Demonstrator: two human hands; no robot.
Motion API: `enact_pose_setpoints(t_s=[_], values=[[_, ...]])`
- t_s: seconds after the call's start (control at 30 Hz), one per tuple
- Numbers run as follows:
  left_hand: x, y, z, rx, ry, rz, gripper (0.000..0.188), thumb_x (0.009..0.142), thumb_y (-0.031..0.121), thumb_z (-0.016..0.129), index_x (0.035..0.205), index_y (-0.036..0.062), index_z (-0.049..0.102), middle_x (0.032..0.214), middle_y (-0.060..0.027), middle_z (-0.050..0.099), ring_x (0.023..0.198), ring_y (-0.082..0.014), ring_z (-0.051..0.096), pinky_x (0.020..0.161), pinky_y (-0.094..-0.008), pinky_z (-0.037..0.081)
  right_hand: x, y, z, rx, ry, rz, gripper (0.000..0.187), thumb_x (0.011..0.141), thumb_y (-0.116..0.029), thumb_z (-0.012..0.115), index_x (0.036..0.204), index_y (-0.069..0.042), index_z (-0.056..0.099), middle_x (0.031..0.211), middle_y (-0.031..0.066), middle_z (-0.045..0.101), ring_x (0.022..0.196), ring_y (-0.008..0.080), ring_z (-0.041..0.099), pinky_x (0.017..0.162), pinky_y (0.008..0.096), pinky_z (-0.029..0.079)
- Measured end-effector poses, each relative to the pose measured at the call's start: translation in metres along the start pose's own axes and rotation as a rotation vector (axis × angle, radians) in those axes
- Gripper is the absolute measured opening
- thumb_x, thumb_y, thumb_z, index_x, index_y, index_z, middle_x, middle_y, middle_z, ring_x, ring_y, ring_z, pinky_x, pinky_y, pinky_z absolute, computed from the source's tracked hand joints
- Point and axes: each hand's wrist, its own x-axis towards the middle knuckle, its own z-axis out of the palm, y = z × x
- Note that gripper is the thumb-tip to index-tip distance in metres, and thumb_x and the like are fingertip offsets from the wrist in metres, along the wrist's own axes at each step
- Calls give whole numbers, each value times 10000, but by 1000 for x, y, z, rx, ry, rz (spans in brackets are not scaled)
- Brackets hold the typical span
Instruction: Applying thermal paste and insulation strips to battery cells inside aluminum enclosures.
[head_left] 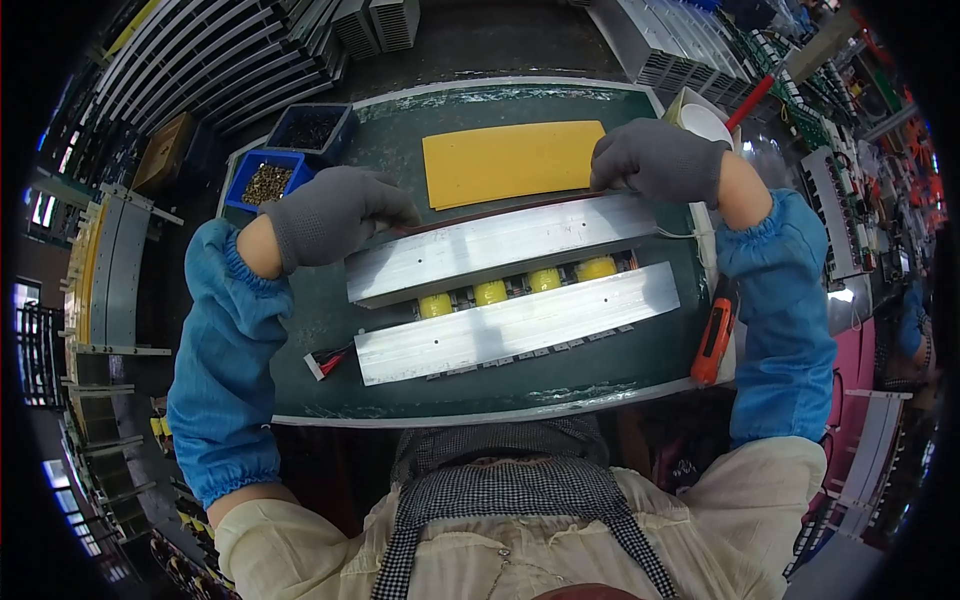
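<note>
Just beyond your checked apron (530,490), on the green tabletop (632,368), lay the near aluminium bar (515,325), its right end farther from you, with a white connector (322,366) on dark and red leads by its left end. An orange knife (712,342) rested by the right edge, where your right sleeve (785,320) could have knocked it off. Behind that bar sat yellow coils (490,292), then the far aluminium bar (500,243). Your left hand (335,215) and right hand (660,160) were at its far side, one toward each end, fingers curled; the view did not show whether they gripped the bar or the reddish strip (480,216) along it. Uneven force from the two hands might have skewed the bar into the coils; a caught lead might have strained the connector. Past them lay yellow sheeting (513,162) and, leftward, a blue bin (238,182) of brass-coloured pieces (267,184).
</note>
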Motion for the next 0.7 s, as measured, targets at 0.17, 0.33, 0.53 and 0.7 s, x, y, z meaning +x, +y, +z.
enact_pose_setpoints(t_s=[0.17, 0.33, 0.53, 0.7], values=[[2, 4, 2, -13, -19, -18, 331, 898, -26, 529, 1149, 108, 698, 1102, -117, 680, 979, -261, 664, 866, -346, 542, -4, -4, -3, -76, -13, -6, 263, 810, 29, 606, 1011, -66, 747, 968, 105, 715, 878, 273, 679, 822, 349, 535], [-4, 5, 2, -36, -33, -42, 345, 894, -32, 518, 1161, 100, 692, 1112, -124, 679, 986, -263, 662, 871, -346, 539, -6, -11, -3, -63, 0, -17, 279, 789, 51, 586, 994, -58, 741, 963, 105, 706, 889, 278, 668, 821, 355, 529], [-10, 10, 3, 14, -2, -36, 340, 899, 7, 512, 1173, 104, 687, 1117, -123, 681, 1010, -274, 654, 899, -354, 518, -12, -17, -2, -73, 34, -54, 306, 758, 74, 551, 969, -47, 735, 958, 107, 697, 891, 284, 657, 823, 366, 523], [-17, 10, 2, -86, -10, -118, 308, 900, 3, 505, 1134, 73, 693, 1097, -129, 683, 998, -267, 654, 907, -353, 511, -24, -7, -1, -109, 132, -103, 337, 784, 45, 577, 1075, -65, 707, 1056, 112, 679, 990, 292, 635, 882, 372, 511]])
